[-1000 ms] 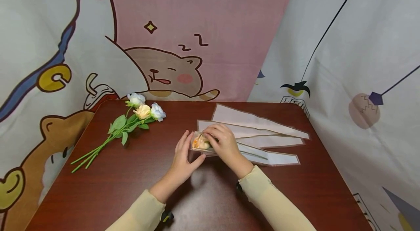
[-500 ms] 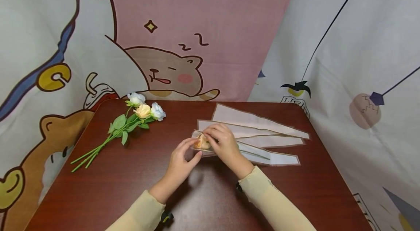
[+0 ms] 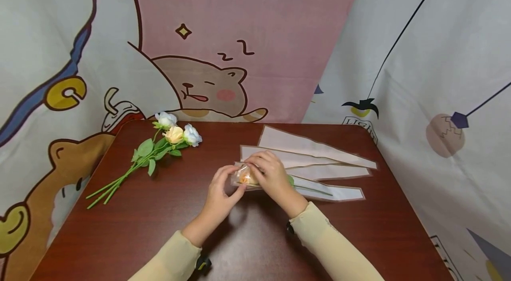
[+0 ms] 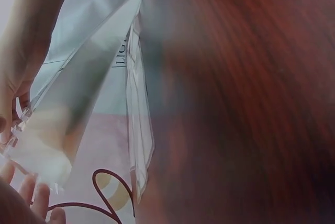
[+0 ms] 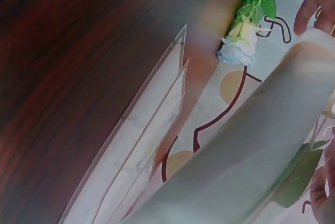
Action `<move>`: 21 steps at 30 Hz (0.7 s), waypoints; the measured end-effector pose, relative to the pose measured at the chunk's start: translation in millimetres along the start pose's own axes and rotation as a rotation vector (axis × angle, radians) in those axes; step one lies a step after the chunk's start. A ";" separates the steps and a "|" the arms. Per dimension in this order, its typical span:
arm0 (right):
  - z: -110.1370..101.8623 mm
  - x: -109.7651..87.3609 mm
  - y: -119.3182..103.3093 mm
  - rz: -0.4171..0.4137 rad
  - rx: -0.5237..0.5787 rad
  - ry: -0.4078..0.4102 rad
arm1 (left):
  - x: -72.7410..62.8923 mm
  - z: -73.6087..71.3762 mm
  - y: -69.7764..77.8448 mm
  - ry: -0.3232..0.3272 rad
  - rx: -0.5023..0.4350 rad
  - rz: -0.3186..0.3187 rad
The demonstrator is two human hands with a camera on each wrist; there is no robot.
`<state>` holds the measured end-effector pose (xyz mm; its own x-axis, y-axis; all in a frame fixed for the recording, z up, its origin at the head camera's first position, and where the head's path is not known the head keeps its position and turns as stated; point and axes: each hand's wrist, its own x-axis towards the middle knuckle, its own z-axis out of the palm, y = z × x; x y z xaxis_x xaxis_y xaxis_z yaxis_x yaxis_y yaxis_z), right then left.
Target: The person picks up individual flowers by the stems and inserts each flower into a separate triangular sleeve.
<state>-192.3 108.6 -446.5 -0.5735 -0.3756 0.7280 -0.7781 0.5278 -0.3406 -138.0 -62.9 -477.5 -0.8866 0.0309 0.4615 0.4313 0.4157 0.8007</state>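
A peach rose point(image 3: 247, 177) lies inside a clear plastic flower sleeve point(image 3: 348, 193), its blossom near the wide mouth and its green stem running toward the narrow end. My left hand point(image 3: 219, 190) holds the mouth, fingertips on its far side and thumb on the near side. My right hand point(image 3: 269, 173) pinches the plastic beside the blossom, and its palm hides part of the flower. In the left wrist view the sleeve point(image 4: 78, 93) slants between both hands. A leaf point(image 5: 301, 177) shows through the plastic in the right wrist view.
Several flat sleeves point(image 3: 311, 146) lie fanned behind the hands on the brown table point(image 3: 255, 241). At the back left rest three roses point(image 3: 174, 135), two pale blue and one cream, with leafy stems. A printed cloth point(image 3: 239, 15) hangs behind the table.
My left hand has closed its fingers on the sleeve's mouth. The rose has slid slightly toward the narrow end, and a leaf now shows past my right hand, which has hardly moved.
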 end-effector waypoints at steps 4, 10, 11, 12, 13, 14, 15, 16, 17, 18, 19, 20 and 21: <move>-1.6 0.8 3.6 0.019 -0.007 0.001 | -1.1 0.8 -2.6 0.106 0.026 0.000; -1.8 2.5 6.3 0.024 -0.014 0.006 | -5.3 0.0 -1.0 0.092 0.055 -0.154; -1.7 3.0 6.3 0.024 -0.017 0.007 | -6.0 0.0 -0.5 0.064 0.044 -0.192; -1.6 3.4 6.0 0.025 -0.018 0.008 | -6.8 0.2 -0.2 0.031 0.031 -0.229; -1.4 3.9 5.6 0.028 -0.019 0.010 | -7.3 0.6 0.1 -0.006 0.020 -0.264; -1.3 4.5 4.9 0.028 -0.021 0.010 | -7.7 1.1 0.2 -0.044 0.006 -0.293; -1.2 5.1 3.9 0.028 -0.021 0.010 | -7.9 1.9 0.1 -0.084 -0.006 -0.311; -1.0 5.5 2.7 0.026 -0.021 0.008 | -8.0 3.1 -0.4 -0.120 -0.018 -0.326; -0.8 5.9 1.3 0.023 -0.020 0.005 | -8.1 4.4 -1.0 -0.153 -0.027 -0.339; -0.5 6.1 -0.2 0.018 -0.017 0.002 | -8.2 5.7 -1.4 -0.179 -0.030 -0.340; -0.2 6.2 -1.7 0.011 -0.012 -0.003 | -8.4 7.0 -1.7 -0.199 -0.031 -0.339; 0.1 6.2 -3.1 0.005 -0.010 -0.009 | -8.6 8.3 -2.1 -0.209 -0.035 -0.337; 0.3 6.0 -4.5 -0.001 -0.008 -0.014 | -8.7 9.5 -2.4 -0.213 -0.041 -0.331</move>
<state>-192.3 103.7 -440.8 -0.5761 -0.3864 0.7203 -0.7767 0.5333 -0.3352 -132.9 -55.5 -487.0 -0.9918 0.0908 0.0901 0.1191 0.3986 0.9094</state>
